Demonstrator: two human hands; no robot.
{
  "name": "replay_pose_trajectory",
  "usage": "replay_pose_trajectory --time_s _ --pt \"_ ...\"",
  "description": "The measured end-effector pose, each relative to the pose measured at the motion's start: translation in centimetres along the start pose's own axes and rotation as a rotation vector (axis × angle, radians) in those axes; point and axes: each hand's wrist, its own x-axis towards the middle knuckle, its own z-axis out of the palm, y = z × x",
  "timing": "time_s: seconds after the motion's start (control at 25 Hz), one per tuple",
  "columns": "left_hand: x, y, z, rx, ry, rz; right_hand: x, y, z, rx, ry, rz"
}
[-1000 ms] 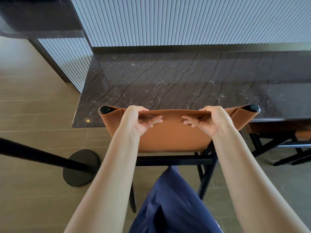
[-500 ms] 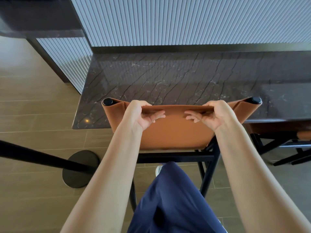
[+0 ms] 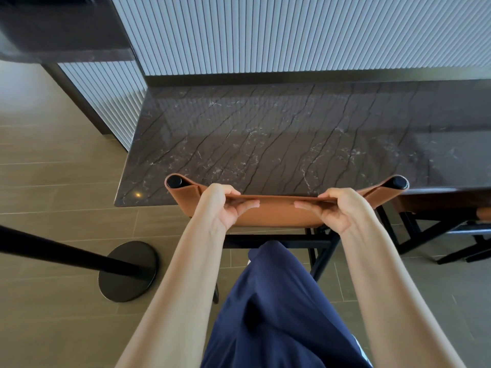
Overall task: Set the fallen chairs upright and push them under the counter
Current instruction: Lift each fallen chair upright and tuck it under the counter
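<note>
Your left hand [image 3: 223, 205] and right hand [image 3: 337, 208] each grasping top edge of backrest on tan chair [image 3: 276, 217], fingers curled over it. Chair upright, backrest at near edge of worktop [image 3: 265, 134]; seat hidden, likely partly under

Risks for you: back posts may knock stone edge if shoved hard; soft leather gives, so uneven push could skew frame; your knee [image 3: 279, 301] sits close to rear rail

Around: stanchion base [image 3: 128, 270] on floor to left, well apart; second chair [image 3: 451, 229] near on right, legs could catch
</note>
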Motion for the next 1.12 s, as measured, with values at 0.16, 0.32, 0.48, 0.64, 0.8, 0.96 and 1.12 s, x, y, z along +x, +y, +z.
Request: replay_pose_trajectory --time_s 0.16,0.32,0.48,0.64,0.8,0.96,1.12 --pt "2.0 -0.9 -0.7 -0.038 0.007 0.041 2.3 0.6 -0.5 -0.058 0.027 -0.059" --pt "3.8 -1.8 -1.5 -0.048 -0.007 0.057 3.7 1.3 -0.9 -0.062 0.032 -0.071" --pt "4.4 -2.0 -1.7 -0.058 -0.026 0.072 3.8 1.5 -1.2 -0.047 -0.010 -0.087" --pt "4.4 -2.7 -2.4 -0.050 -0.019 0.057 3.7 1.8 -1.9 -0.035 -0.002 -0.081" --pt "4.3 -4.5 -3.5 -0.053 0.007 0.037 3.9 2.9 -3.8 -0.050 0.010 -0.053" --pt "4.9 -5.4 -4.5 -0.048 0.014 0.039 4.5 3.8 -5.1 -0.054 0.005 -0.036" --pt "4.7 -7.1 -5.7 -0.004 0.008 0.007 4.7 5.3 -6.9 -0.062 0.038 -0.012"
